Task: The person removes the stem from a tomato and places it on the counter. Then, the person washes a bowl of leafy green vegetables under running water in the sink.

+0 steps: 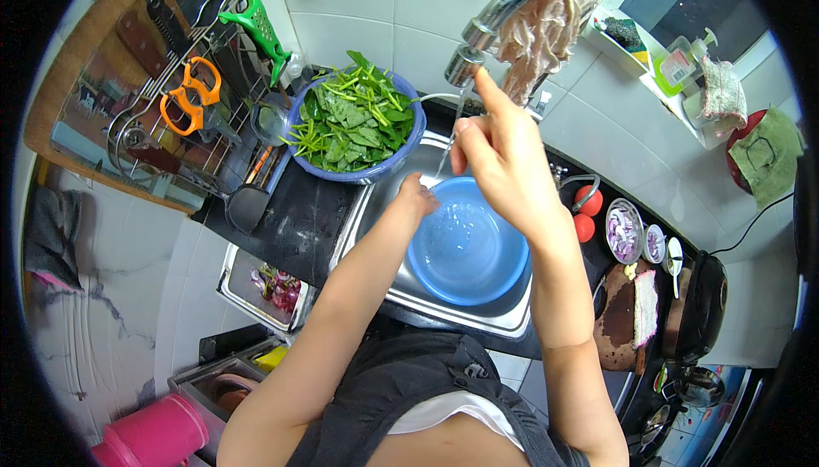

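My right hand (pixel 508 157) is raised at the chrome faucet (pixel 465 64), its index finger extended against the nozzle and the other fingers curled. A thin stream of water (pixel 448 150) runs from the nozzle towards a blue plastic basin (pixel 419 269), which sits in the stainless steel sink (pixel 397 278). Some water with bubbles shows in the basin. My left hand (pixel 417 197) is at the basin's upper left rim, close to the stream, holding nothing I can see. Whether it touches the rim is unclear. A purple-blue bowl (pixel 377 174) heaped with leafy greens (pixel 358 121) stands behind the sink.
At left, a wire rack (pixel 221 128) holds orange-handled scissors (pixel 192 96), a green peeler (pixel 259 32) and knives. Rags (pixel 544 25) drape the faucet. Right of the sink are red tomatoes (pixel 587 201), bowls of sliced onion (pixel 622 230) and a wooden cutting board (pixel 614 326).
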Demonstrator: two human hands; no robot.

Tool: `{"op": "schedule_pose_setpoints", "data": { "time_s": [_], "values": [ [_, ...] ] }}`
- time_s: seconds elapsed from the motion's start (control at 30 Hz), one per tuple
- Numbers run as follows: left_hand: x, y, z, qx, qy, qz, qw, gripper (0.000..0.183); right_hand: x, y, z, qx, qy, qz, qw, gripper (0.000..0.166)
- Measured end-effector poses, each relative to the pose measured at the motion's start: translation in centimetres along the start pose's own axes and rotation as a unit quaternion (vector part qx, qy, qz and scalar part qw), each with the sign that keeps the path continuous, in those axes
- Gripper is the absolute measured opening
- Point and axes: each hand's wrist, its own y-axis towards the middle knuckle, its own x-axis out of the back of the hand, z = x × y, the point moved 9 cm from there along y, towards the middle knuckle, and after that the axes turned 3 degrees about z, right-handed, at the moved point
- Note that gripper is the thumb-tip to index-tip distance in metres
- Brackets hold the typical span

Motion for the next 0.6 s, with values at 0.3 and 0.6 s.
{"op": "schedule_pose_setpoints", "data": {
  "time_s": [0.3,0.6],
  "values": [
    [-4.2,1.5,-0.1,-0.016,-0.011,0.002,1.000,0.071,-0.5,2.6,-0.7,-0.012,0.011,0.010,1.000,0.052],
    [-2.9,3.1,-1.4,-0.012,-0.032,-0.038,0.999,0.060,4.7,-1.8,-7.1,-0.036,0.133,-0.228,0.964,0.025]
  ]
}}
